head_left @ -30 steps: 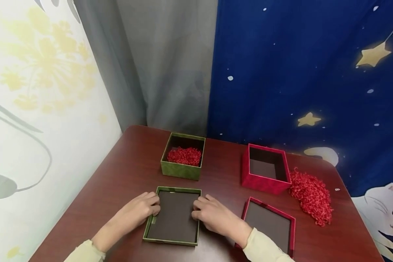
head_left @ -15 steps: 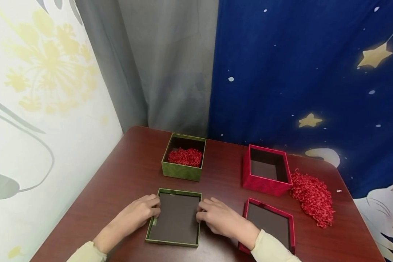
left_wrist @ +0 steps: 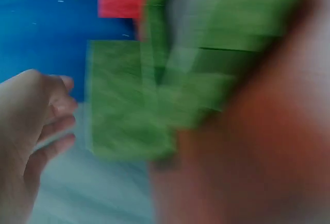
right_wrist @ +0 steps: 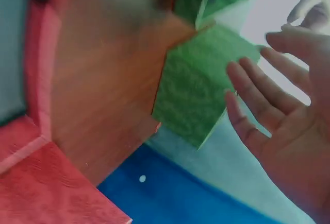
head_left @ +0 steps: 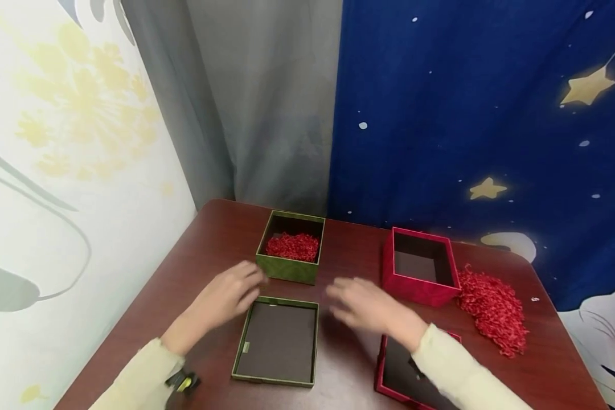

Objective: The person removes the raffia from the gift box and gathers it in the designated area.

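Note:
Both hands are in the air and hold nothing. My left hand, fingers loosely bent, is over the near left corner of a green box with red shredded paper inside. My right hand, blurred, is to the right of that box, fingers spread and apart from it; in the right wrist view its palm shows. Between and below the hands, a green box lid lies inside up on the table, its dark lining showing. The left wrist view is blurred, with the left hand's fingers beside the green box.
An open red box stands at the right, its dark inside bare. Beside it a heap of red shredded paper lies on the brown table. The red lid is partly under the right sleeve. Curtains hang behind.
Both hands have let go of the green lid's sides and risen forward toward the green box. The right hand has also moved rightward. The lid stays on the table.

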`<move>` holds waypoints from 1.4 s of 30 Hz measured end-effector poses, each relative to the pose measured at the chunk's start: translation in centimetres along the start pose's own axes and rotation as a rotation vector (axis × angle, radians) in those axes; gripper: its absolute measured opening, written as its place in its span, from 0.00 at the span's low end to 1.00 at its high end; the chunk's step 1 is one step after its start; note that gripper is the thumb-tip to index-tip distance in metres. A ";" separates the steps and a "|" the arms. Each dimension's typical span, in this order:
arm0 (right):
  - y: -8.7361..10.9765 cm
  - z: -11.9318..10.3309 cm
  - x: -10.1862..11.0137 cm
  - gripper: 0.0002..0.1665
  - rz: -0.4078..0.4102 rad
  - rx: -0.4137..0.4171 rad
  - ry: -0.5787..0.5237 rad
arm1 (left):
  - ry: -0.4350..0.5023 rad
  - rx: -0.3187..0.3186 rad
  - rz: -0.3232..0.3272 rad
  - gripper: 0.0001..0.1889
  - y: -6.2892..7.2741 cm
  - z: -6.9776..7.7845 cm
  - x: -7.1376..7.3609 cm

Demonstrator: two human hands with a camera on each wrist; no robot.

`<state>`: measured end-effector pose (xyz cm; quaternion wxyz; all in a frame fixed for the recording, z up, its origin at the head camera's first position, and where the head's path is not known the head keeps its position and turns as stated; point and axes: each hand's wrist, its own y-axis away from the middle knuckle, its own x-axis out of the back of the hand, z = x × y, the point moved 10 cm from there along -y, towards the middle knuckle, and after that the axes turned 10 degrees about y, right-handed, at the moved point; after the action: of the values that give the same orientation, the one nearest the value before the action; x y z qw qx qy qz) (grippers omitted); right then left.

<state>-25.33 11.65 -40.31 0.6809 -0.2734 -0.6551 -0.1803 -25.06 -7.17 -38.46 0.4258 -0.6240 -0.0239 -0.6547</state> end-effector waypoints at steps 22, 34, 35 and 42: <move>-7.6 9.1 -6.7 0.40 -0.078 -0.438 -0.618 | 0.109 1.055 -0.406 0.46 -8.9 -11.8 -11.7; -7.4 8.4 -6.5 0.40 -0.071 -0.435 -0.648 | 0.069 0.962 -0.398 0.25 -9.6 -12.8 -12.8; -7.4 8.4 -6.5 0.40 -0.069 -0.435 -0.647 | 0.084 0.943 -0.387 0.24 -9.7 -12.7 -12.7; -7.2 8.4 -7.4 0.41 -0.084 -0.436 -0.627 | 0.246 0.825 -0.143 0.32 -11.0 -12.0 -6.8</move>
<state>-36.90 10.29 -46.70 0.3653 -0.4266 -0.7885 -0.2508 -42.03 -3.36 -41.26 0.5926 -0.3158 -0.2756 -0.6878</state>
